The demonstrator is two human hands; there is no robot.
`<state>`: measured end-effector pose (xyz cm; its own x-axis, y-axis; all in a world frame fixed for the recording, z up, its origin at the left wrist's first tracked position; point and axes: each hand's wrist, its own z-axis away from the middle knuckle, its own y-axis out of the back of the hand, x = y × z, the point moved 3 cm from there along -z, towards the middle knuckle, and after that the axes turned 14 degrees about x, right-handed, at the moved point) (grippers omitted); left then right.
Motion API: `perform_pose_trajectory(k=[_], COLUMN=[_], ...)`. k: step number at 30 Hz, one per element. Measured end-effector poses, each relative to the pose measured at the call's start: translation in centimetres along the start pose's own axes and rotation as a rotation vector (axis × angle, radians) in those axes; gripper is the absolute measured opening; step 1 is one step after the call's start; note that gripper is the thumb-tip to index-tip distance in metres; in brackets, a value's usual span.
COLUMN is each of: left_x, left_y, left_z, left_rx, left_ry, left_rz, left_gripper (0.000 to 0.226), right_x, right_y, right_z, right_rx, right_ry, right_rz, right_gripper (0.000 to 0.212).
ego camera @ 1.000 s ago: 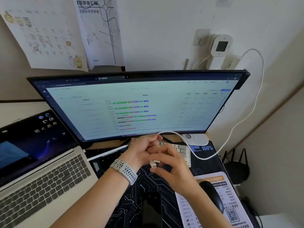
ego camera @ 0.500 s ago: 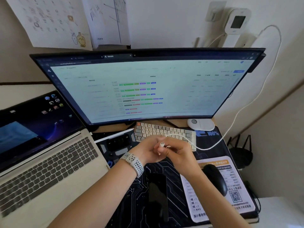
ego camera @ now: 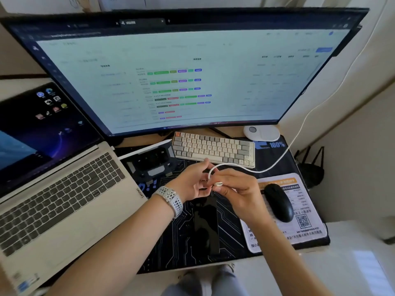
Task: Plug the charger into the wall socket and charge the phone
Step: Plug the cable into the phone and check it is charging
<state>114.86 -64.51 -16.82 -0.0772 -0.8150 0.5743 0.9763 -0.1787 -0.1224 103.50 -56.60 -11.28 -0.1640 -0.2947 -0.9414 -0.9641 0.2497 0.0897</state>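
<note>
A white charging cable [ego camera: 299, 133] runs down from the upper right wall, crosses the desk mat and loops up between my hands. My right hand [ego camera: 237, 189] pinches the cable's small plug end [ego camera: 218, 184]. My left hand [ego camera: 192, 180], with a pale watch on its wrist, touches the cable loop just left of the plug. A black phone [ego camera: 206, 223] lies flat, screen dark, on the desk mat right below both hands. The wall socket and charger are out of frame.
A wide monitor [ego camera: 192, 71] fills the back. A beige keyboard [ego camera: 213, 149] sits beneath it, an open laptop [ego camera: 59, 189] stands at left, and a black mouse [ego camera: 277, 201] rests on a printed pad at right. A black router [ego camera: 310, 167] sits beyond the desk's right edge.
My view has tilted down, so the socket and charger left the frame. Both hands with the cable end came lower and nearer, now directly above the phone.
</note>
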Motion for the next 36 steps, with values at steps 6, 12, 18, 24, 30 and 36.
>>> perform_pose_trajectory(k=[6, 12, 18, 24, 30, 36], left_x=[-0.7, -4.0, -9.7, -11.2, -10.5, -2.3], left_y=[0.2, 2.2, 0.6, -1.3, -1.5, -0.6], left_z=[-0.8, -3.2, -4.6, -5.0, -5.3, -2.0], left_rx=[0.096, 0.330, 0.364, 0.543, 0.521, 0.336], left_ry=[-0.065, -0.358, -0.184, -0.323, -0.314, -0.206], left_rz=[-0.041, -0.954, -1.361, -1.502, -1.365, -0.398], left_gripper=[0.042, 0.058, 0.116, 0.094, 0.088, 0.056], right_x=[-1.0, -0.6, 0.1, 0.4, 0.0, -2.3], right_y=[1.1, 2.2, 3.2, 3.7, 4.1, 5.0], right_z=[-0.6, -1.2, -1.7, -2.4, -3.0, -4.4], right_rx=[-0.001, 0.023, 0.032, 0.014, 0.006, 0.065], right_ry=[0.061, 0.028, 0.001, -0.031, -0.032, -0.001], right_rz=[-0.002, -0.016, 0.016, 0.017, 0.027, 0.040], right_gripper=[0.014, 0.011, 0.010, 0.011, 0.011, 0.013])
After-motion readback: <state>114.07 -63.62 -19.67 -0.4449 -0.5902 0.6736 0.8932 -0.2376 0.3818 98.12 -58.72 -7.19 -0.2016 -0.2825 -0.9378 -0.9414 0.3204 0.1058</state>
